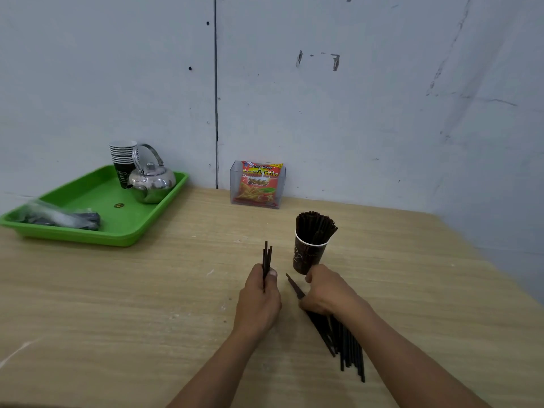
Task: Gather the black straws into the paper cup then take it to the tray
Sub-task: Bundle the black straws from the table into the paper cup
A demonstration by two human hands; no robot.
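I'd say you're past the halfway mark on the gathering, and the carry hasn't begun. The cup (309, 256) stands upright on the surface (147, 304), a bit right of centre, already stuffed with a thick bundle (316, 225) of black straws fanning out above its rim. So the bulk looks done.

Here's what's not in yet. Your left grip (259, 298) is clenched round a small bunch (267, 257), held upright just left of the cup with the tips pointing up. Your right grip (326, 293) sits just in front of the cup, fingers curled down over the far end of the pile (346, 346). That pile lies flat on the surface and runs back toward you beside your right forearm. It looks like the right grip is grasping some of those straws, with a couple of ends poking out toward the left grip. The thumb is very near the cup's base, but I can't tell if it touches.

That leaves the bunch into the cup, the pile into the cup (too many to count from here), then the lot over to the tray (126, 238). The tray is well apart, far left by the wall. It carries a kettle (151, 181), a cup stack (122, 160) and a bag (59, 217), so the green patch in front of the kettle looks like your landing spot.

My guess is the cup will be packed and top-heavy by the end, so hold it low when you lift.
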